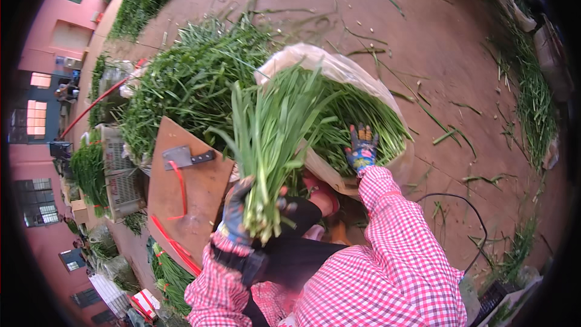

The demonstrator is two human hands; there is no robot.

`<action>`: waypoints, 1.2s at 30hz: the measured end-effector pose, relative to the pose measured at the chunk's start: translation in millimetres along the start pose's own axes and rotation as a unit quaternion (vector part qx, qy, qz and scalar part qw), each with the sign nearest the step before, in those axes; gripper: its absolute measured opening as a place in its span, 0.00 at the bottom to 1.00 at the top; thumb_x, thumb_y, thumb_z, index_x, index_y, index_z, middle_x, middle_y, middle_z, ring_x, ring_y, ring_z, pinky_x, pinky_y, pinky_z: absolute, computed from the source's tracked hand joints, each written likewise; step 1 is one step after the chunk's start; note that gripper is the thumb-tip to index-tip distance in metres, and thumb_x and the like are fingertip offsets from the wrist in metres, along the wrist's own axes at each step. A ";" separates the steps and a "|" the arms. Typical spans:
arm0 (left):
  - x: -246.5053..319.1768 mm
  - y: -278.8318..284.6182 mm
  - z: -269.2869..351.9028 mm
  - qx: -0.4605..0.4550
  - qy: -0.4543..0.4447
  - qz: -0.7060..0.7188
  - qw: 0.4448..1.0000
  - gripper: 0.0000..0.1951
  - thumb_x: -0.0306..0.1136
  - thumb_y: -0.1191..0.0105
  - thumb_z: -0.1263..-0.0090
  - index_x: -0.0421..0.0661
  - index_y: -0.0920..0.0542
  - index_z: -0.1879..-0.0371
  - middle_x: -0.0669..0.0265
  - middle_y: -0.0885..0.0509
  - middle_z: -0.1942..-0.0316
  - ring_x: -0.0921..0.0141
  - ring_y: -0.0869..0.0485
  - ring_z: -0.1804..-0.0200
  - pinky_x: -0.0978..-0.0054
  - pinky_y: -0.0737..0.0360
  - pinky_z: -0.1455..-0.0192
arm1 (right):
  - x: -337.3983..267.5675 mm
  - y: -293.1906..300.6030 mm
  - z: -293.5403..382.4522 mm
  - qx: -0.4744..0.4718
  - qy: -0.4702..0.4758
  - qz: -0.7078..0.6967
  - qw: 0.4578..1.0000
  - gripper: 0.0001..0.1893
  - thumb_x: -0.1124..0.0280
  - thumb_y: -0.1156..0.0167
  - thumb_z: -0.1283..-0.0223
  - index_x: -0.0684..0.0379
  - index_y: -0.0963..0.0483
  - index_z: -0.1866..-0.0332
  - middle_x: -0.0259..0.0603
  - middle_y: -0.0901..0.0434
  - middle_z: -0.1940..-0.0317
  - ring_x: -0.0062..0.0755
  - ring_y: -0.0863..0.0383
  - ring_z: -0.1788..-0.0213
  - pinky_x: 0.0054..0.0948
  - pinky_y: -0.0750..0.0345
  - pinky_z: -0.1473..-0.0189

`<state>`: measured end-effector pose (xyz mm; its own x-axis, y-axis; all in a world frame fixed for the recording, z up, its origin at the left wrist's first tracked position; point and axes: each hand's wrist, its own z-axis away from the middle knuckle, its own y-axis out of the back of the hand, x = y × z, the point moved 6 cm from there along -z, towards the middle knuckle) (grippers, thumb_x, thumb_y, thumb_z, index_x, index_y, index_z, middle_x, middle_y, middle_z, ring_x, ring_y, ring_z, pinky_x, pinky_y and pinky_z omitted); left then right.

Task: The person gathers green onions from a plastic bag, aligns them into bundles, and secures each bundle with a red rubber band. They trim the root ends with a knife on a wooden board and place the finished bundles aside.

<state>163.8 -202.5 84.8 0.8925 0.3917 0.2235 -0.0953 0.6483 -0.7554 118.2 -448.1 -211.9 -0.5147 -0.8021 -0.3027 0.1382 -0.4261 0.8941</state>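
Observation:
My left hand (238, 211), in a dark patterned glove, grips the pale stem ends of a bunch of leafy greens (272, 131) that look like garlic chives. Its long leaves fan out away from me. My right hand (363, 147), in a similar glove, rests with fingers spread on loose greens (386, 131) inside a large open plastic sack (336, 61); it touches the greens, and whether it grasps a few is hidden. Left of the bunch lies a cleaver (184, 157) with a black handle on a wooden board (199, 195), together with red ties (184, 190).
A big heap of greens (190, 81) lies behind the board. Plastic crates (120, 172) stand at the left beside tied bundles (88, 172). A dark cable (481, 231) curves over the floor at right, where loose stalks are scattered. More greens (535, 100) line the right side.

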 end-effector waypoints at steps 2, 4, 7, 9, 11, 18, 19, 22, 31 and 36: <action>9.2 -14.4 39.8 -0.006 -0.032 -0.016 0.999 0.28 0.49 0.55 0.30 0.40 0.31 0.39 0.46 0.20 0.52 0.57 0.17 0.60 0.43 0.30 0.40 | 0.1 3.5 0.3 0.001 0.003 0.002 1.000 0.43 0.50 0.41 0.46 0.48 0.51 0.26 0.46 0.55 0.25 0.49 0.59 0.24 0.58 0.67 0.29; 13.2 -22.7 71.4 0.030 -0.041 -0.054 0.997 0.28 0.49 0.55 0.30 0.40 0.29 0.40 0.46 0.19 0.53 0.57 0.17 0.61 0.43 0.31 0.40 | 1.7 6.4 0.7 -0.028 -0.002 0.006 1.000 0.43 0.47 0.42 0.46 0.48 0.51 0.26 0.47 0.55 0.25 0.49 0.59 0.24 0.58 0.67 0.29; 6.6 -31.4 107.5 0.039 -0.035 -0.028 0.998 0.29 0.46 0.51 0.33 0.37 0.32 0.39 0.44 0.21 0.53 0.56 0.18 0.64 0.41 0.37 0.36 | 4.5 16.1 -0.3 -0.056 -0.008 0.005 0.998 0.42 0.44 0.45 0.44 0.48 0.50 0.26 0.45 0.56 0.25 0.47 0.59 0.24 0.56 0.65 0.28; 2.3 -27.3 125.9 0.055 -0.034 -0.049 0.997 0.29 0.44 0.51 0.34 0.34 0.31 0.41 0.43 0.20 0.54 0.56 0.18 0.64 0.40 0.38 0.36 | 4.8 22.2 -2.2 -0.084 -0.002 0.010 0.996 0.42 0.42 0.46 0.43 0.48 0.50 0.26 0.44 0.56 0.25 0.45 0.59 0.23 0.55 0.63 0.28; -2.1 -15.7 136.7 0.069 -0.014 -0.044 0.997 0.27 0.42 0.50 0.34 0.33 0.30 0.42 0.43 0.20 0.55 0.54 0.17 0.62 0.39 0.36 0.37 | 7.1 26.0 -3.5 -0.119 -0.011 0.014 0.993 0.42 0.42 0.45 0.43 0.48 0.49 0.26 0.43 0.56 0.25 0.45 0.59 0.23 0.54 0.63 0.28; -39.7 35.2 160.2 0.072 0.078 0.058 0.993 0.25 0.36 0.49 0.34 0.33 0.32 0.41 0.40 0.21 0.52 0.49 0.19 0.53 0.35 0.33 0.42 | 13.3 39.2 10.2 -0.009 0.023 -0.173 0.985 0.37 0.54 0.41 0.43 0.48 0.45 0.28 0.49 0.36 0.33 0.51 0.35 0.34 0.41 0.37 0.34; -46.7 39.4 166.1 0.064 0.082 0.069 0.992 0.26 0.37 0.50 0.34 0.35 0.34 0.39 0.40 0.22 0.52 0.49 0.19 0.53 0.36 0.31 0.42 | 18.6 39.1 17.3 0.011 0.005 -0.227 0.974 0.36 0.56 0.41 0.43 0.49 0.44 0.29 0.51 0.34 0.35 0.53 0.31 0.37 0.40 0.33 0.37; -55.0 57.3 193.6 0.106 0.091 0.022 0.990 0.29 0.36 0.50 0.35 0.31 0.36 0.38 0.39 0.23 0.50 0.48 0.20 0.51 0.45 0.28 0.41 | 13.0 36.5 40.6 0.067 0.029 -0.439 0.895 0.27 0.67 0.41 0.40 0.51 0.35 0.34 0.49 0.24 0.44 0.45 0.23 0.44 0.31 0.27 0.45; -59.3 109.9 255.8 0.087 0.101 -0.150 0.980 0.27 0.35 0.47 0.34 0.35 0.36 0.38 0.42 0.22 0.52 0.54 0.16 0.60 0.59 0.15 0.67 | -64.8 34.1 95.4 -0.282 -0.087 -0.732 0.614 0.25 0.53 0.48 0.33 0.57 0.33 0.37 0.39 0.20 0.54 0.26 0.19 0.60 0.27 0.22 0.56; -69.0 145.4 266.9 0.040 0.080 -0.186 0.979 0.28 0.31 0.44 0.36 0.36 0.36 0.38 0.45 0.21 0.51 0.55 0.16 0.56 0.57 0.16 0.60 | -105.6 48.4 74.9 -0.285 0.110 -0.846 0.437 0.30 0.49 0.45 0.36 0.59 0.36 0.36 0.42 0.23 0.48 0.36 0.21 0.52 0.39 0.22 0.50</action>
<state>-29.2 39.0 123.9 0.9293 0.0163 0.3691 0.2202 0.7778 -0.5887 115.9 -352.7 -111.9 -0.2032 0.8685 -0.4522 -0.0620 -0.4723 -0.8793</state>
